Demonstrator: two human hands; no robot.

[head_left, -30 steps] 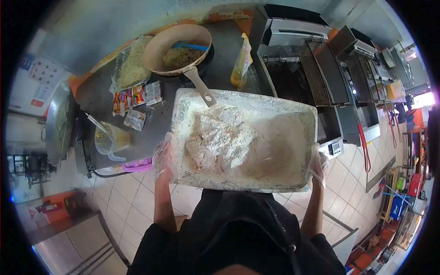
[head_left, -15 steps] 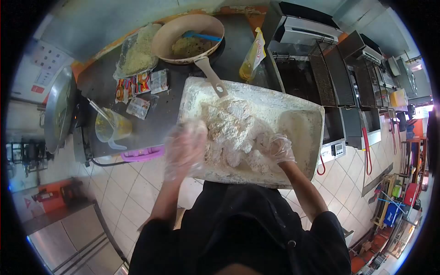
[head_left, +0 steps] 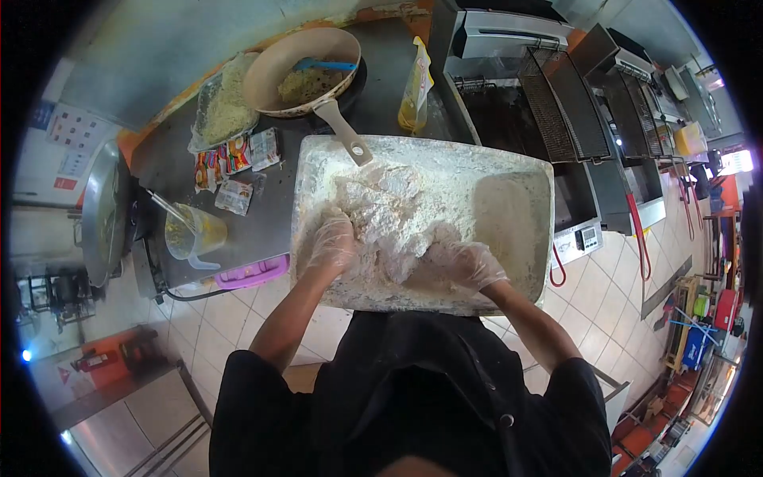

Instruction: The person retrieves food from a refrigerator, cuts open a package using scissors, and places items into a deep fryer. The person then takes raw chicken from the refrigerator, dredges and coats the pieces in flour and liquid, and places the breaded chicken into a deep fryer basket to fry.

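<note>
Several flour-coated pieces, which look like chicken (head_left: 385, 211), lie heaped in white flour in a large tub (head_left: 517, 298). My left hand (head_left: 332, 241), in a clear plastic glove, presses against the left side of the heap, its fingers stretched into the flour. At the heap's lower right, my gloved right hand (head_left: 469, 262) has its fingers curled round a floured piece; the flour partly hides the fingertips. Bare flour and a scraped patch show at the tub's right end.
A frying pan (head_left: 262, 78) with a blue utensil stands behind the tub, its handle over the rim. Nearby are a yellow pouch (head_left: 413, 95), a clear container of shredded food (head_left: 225, 111), small packets (head_left: 234, 196) and a jug (head_left: 203, 230). Fryers with baskets (head_left: 564, 103) stand right.
My left hand has come down from the tub's left edge into the flour beside the pieces. My right hand has shifted slightly left and down in the heap. The view has moved a little.
</note>
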